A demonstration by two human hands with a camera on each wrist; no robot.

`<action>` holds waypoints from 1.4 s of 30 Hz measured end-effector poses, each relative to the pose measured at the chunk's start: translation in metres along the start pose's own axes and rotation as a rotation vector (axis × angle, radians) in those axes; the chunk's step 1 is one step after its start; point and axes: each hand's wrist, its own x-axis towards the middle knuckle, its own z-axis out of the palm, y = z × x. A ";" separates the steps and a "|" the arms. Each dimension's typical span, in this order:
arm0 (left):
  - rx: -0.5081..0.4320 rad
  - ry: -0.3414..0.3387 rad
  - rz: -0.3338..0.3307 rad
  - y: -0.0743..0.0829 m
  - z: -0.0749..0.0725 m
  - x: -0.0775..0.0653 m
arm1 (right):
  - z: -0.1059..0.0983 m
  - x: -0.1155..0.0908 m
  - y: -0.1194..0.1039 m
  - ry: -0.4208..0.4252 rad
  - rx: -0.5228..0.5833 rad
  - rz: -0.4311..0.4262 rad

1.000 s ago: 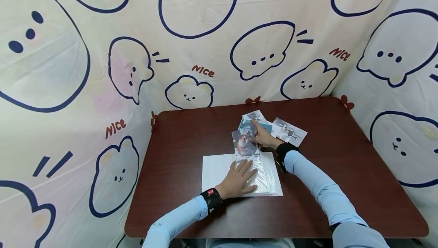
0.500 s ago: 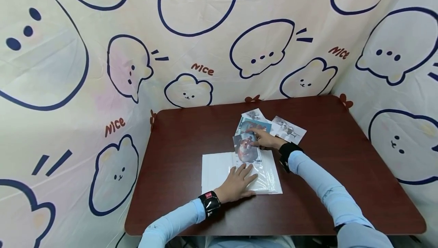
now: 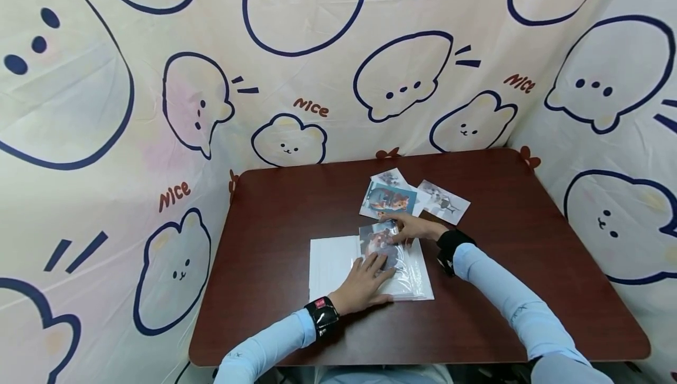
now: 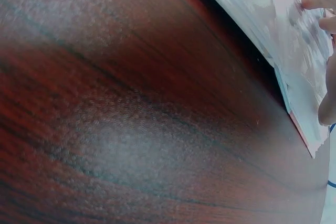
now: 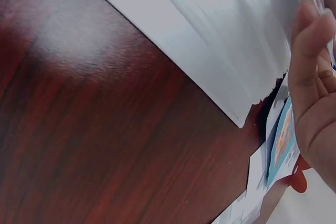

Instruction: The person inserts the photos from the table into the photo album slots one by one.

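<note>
A white photo album (image 3: 330, 260) lies spread on the table, with a clear plastic sleeve (image 3: 415, 275) on its right page. A picture card (image 3: 376, 235) with an animal figure sits partly inside the sleeve, its top edge sticking out past the album. My left hand (image 3: 364, 284) rests on the sleeve with fingers spread, covering the card's lower part. At the card's upper right edge, my right hand (image 3: 414, 229) pinches it between thumb and fingers. In the right wrist view, the fingers (image 5: 304, 51) are bent beside the clear plastic.
Beyond the album, a teal picture card (image 3: 394, 197) overlaps other cards. Another white card (image 3: 445, 201) with a drawing lies to their right. The dark brown table (image 3: 275, 213) backs onto a patterned cloth (image 3: 285, 90).
The animal card has slid toward the body, deeper into the sleeve. My right hand has moved along with it, uncovering the teal card. My left hand stays almost in place.
</note>
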 end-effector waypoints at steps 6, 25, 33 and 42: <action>0.006 -0.009 -0.006 0.000 0.001 0.002 | 0.004 -0.007 0.001 0.000 0.029 -0.014; 0.050 0.061 0.012 0.001 0.008 -0.002 | 0.010 -0.011 0.004 0.042 -0.041 -0.053; -0.587 0.075 -0.177 -0.004 -0.013 0.006 | 0.028 -0.017 -0.027 0.091 0.008 -0.078; -1.037 0.395 -0.823 -0.048 -0.060 0.005 | 0.082 -0.002 -0.062 0.060 -0.001 -0.188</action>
